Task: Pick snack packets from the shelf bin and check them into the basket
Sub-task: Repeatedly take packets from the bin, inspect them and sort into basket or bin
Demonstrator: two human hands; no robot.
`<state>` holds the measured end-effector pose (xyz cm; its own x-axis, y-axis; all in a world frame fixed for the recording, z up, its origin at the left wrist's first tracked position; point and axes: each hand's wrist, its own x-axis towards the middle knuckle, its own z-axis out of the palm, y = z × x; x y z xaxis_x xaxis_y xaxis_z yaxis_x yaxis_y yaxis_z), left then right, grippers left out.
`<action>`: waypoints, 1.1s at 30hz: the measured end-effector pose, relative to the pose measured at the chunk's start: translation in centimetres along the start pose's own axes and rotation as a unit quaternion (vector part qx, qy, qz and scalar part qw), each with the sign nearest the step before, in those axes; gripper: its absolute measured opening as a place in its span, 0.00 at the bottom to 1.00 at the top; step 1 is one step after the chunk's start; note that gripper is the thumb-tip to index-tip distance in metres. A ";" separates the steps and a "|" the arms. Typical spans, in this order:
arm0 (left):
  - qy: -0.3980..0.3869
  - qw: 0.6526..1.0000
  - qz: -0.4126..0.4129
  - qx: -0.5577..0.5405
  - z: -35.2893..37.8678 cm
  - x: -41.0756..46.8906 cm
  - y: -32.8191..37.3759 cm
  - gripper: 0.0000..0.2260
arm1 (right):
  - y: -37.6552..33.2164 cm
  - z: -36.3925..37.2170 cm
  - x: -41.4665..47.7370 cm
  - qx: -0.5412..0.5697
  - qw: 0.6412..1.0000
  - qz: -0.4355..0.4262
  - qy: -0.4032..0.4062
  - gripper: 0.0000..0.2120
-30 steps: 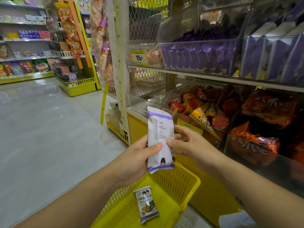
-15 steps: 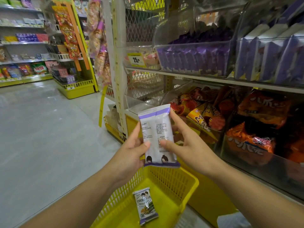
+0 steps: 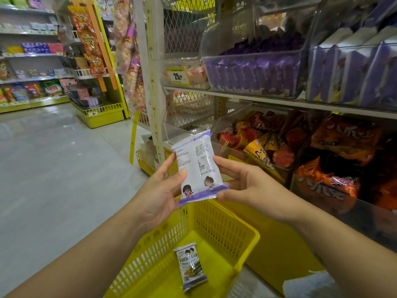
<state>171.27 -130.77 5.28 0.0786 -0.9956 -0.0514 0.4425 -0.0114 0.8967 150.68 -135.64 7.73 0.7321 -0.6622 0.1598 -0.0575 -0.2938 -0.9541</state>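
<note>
The left hand and right hand each had a pinching grip on the white packet, apparently checking its back; next it needed lowering toward six o'clock into the basket.

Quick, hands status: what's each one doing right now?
Left hand: pinching the left edge of the white-and-purple snack packet.
Right hand: holding the same packet's right edge.
</note>
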 end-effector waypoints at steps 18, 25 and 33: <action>0.049 0.998 0.037 -0.003 1.2 -0.7 0.0 0.29 | 0.8 0.2 0.4 -0.032 0.999 0.027 0.013 0.36; 0.015 0.997 0.005 0.075 1.9 -1.2 -1.2 0.21 | 1.0 1.0 0.6 0.141 0.989 0.045 0.002 0.19; -0.002 0.941 0.072 0.330 2.2 -1.0 -2.0 0.31 | 1.2 1.7 0.4 -0.065 0.996 -0.006 0.066 0.25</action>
<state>168.33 -129.94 4.54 0.0916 -0.9915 0.0925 -0.2248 0.0699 0.9719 152.05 -135.05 6.22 0.6375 -0.7407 0.2119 -0.1422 -0.3834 -0.9126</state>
